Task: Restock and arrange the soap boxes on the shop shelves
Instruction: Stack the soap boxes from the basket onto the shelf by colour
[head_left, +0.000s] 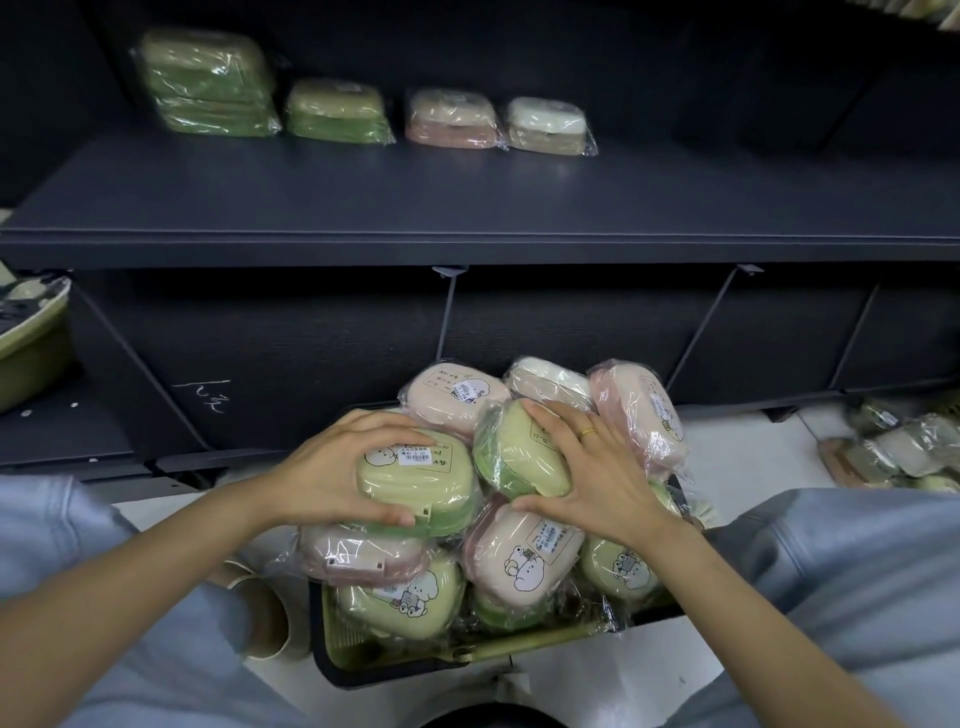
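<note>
Gripping a wrapped green soap box (415, 480) from above, the left hand (332, 470) has its fingers (384, 423) curled over the far edge and its thumb on the near edge. The right hand (587, 478) holds a second green box (511, 457), tilted on its side, with fingers spread over its top and thumb under its near end; a gold ring (587, 432) sits on one finger. Both boxes lie on top of a heap of pink, green and white wrapped boxes piled in a basket (395, 662) on the floor (571, 670), just in front of the dark shelving.

A pink box (452, 397), a white one (550, 382) and another pink one (639, 415) lean at the back of the heap. More pink and green boxes with cartoon labels lie lower down.

On the upper shelf (467, 208), four lots stand in a row near the back: a tall green stack (208, 83), a shorter green stack (337, 111), a pink box (452, 119) and a white one (548, 126), close beside one another. Loose wrapped boxes (898, 447) lie on the floor at far right. A green tub (31, 343) sits on a lower shelf at left.
</note>
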